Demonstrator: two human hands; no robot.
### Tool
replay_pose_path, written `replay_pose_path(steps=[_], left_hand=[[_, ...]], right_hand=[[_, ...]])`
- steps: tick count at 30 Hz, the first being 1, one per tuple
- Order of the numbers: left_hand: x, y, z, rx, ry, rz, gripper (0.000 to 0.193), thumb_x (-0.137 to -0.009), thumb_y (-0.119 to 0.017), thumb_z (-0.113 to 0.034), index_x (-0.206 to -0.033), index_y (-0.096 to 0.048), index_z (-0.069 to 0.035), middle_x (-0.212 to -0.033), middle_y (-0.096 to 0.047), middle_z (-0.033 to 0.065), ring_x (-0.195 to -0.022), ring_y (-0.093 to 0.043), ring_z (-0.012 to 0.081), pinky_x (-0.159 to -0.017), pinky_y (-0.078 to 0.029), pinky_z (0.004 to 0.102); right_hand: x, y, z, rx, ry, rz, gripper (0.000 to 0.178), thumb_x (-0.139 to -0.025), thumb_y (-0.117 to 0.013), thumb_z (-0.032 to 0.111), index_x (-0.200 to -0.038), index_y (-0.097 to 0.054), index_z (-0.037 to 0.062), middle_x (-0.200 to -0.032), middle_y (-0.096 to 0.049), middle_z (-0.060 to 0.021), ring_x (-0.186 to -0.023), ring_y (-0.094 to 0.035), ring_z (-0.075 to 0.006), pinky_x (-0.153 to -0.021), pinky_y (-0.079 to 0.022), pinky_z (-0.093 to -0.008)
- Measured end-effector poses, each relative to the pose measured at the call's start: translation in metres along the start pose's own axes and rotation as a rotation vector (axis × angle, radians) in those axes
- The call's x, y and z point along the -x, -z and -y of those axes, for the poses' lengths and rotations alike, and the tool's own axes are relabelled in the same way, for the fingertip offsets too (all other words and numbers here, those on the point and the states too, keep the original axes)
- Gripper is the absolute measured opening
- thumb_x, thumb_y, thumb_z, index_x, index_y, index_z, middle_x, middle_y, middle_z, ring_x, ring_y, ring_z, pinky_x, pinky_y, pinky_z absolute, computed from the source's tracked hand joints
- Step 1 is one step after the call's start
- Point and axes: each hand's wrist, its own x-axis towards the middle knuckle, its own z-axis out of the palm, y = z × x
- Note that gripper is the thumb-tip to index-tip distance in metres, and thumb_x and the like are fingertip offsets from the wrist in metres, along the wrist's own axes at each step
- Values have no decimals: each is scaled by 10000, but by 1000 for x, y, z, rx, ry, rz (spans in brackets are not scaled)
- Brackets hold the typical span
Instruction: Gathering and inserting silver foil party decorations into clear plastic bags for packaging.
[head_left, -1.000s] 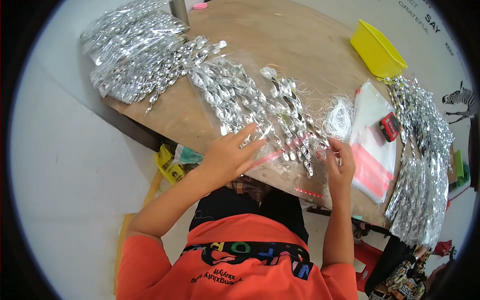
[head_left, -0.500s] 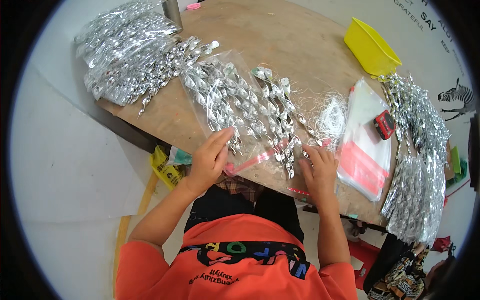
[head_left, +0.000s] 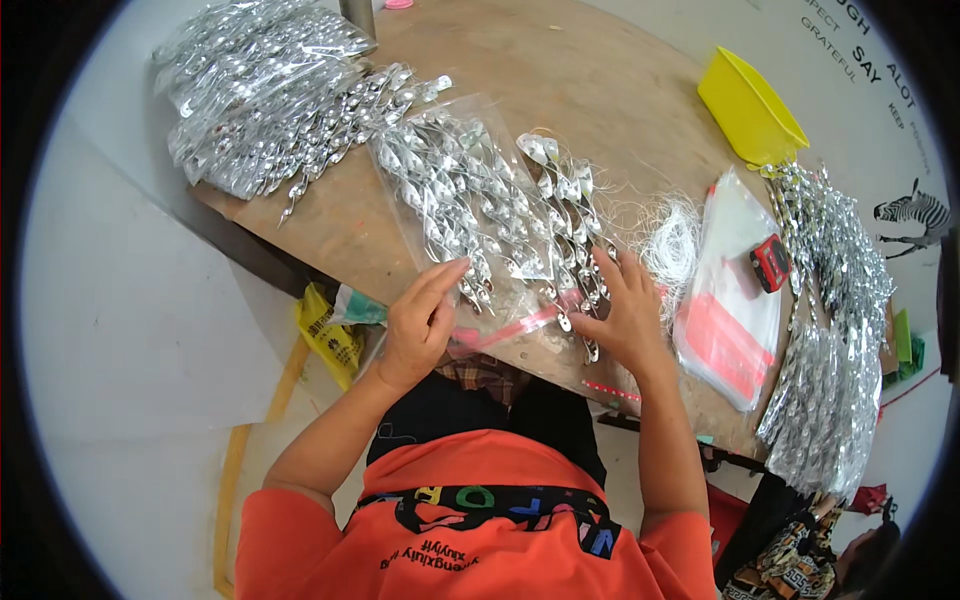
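Observation:
A clear plastic bag [head_left: 398,195] lies in front of me with several twisted silver strips [head_left: 455,190] inside it. A pink band [head_left: 515,328] crosses the end nearest me. My left hand [head_left: 418,325] rests along the bag's left edge, fingers stretched out together and thumb apart. Just right of the bag lies a bunch of loose twisted silver strips [head_left: 575,215] with thin strings at their far ends. Over the near part of this bunch, my right hand [head_left: 632,315] is spread, thumb and fingers apart; whether its fingertips touch the strips is hard to tell.
White string [head_left: 670,245] lies tangled right of the strips. Beyond it are flat clear bags [head_left: 715,290] with a red tape measure [head_left: 770,262] on top. A yellow bin [head_left: 750,110] stands at the far right. Silver strips are heaped at left [head_left: 260,100] and right [head_left: 825,330].
My right hand has lifted slightly and moved its fingers farther up the loose strips, spreading wider. The loose strips have shifted and bunched closer together. My left hand stays at the bag's edge.

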Motion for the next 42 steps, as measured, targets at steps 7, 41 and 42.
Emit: replay_pose_path(steps=[7,41,42], left_hand=[[3,0,4,-18,-26,-22,413,-795,-486,107,-1183,-589,8,-1140,-616,192,-990,-628,332,-829,-499,338],[-15,-14,-25,-63,-83,101,412,-800,-509,76,-1193,-588,-15,-1170,-595,186,-986,-618,352,-812,-503,367],[-15,-15,-26,-61,-66,123,409,-800,-509,73,-1191,-589,-15,-1175,-593,184,-983,-619,351,-811,-503,367]], right_hand=[[-8,11,-4,-157,-42,112,821,-647,-774,284,-1381,-431,148,-1251,-517,-197,-1160,-482,-371,-989,-370,-481],[51,20,-44,-277,-143,-244,800,-759,-616,-25,-1468,-254,60,-1135,-609,-229,-1008,-615,-367,-817,-492,-422],[52,14,-45,-243,-195,-191,792,-757,-612,-31,-1464,-269,63,-1147,-605,-234,-1022,-610,-365,-835,-489,-406]])
